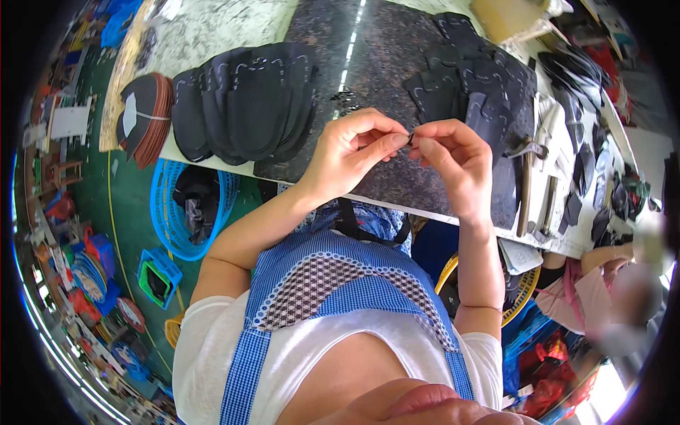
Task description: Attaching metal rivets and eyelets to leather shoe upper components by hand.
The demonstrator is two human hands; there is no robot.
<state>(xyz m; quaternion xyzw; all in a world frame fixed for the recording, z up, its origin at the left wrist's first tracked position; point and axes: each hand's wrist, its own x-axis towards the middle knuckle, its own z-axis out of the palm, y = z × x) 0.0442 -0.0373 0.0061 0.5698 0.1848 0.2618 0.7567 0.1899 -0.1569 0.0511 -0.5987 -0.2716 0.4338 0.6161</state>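
Note:
My left hand (347,152) and my right hand (459,163) meet fingertip to fingertip over the near part of a dark speckled stone slab (397,180). Each pinches with thumb and forefinger at a tiny dark bit (409,139), too small to name. To the left of my hands lie overlapping black rounded flat pieces (258,106) with pale marks along their edges. A loose pile of similar black pieces (467,78) sits beyond my right hand. Small black scraps (346,101) are scattered on the slab near my left hand.
A stack of reddish-brown pieces (159,120) stands at the table's left end. A hammer (525,177) lies to the right. Below the table edge are a blue basket (157,212), a small blue crate (172,268) and a yellow basket (528,287). Another person (591,294) sits at the right.

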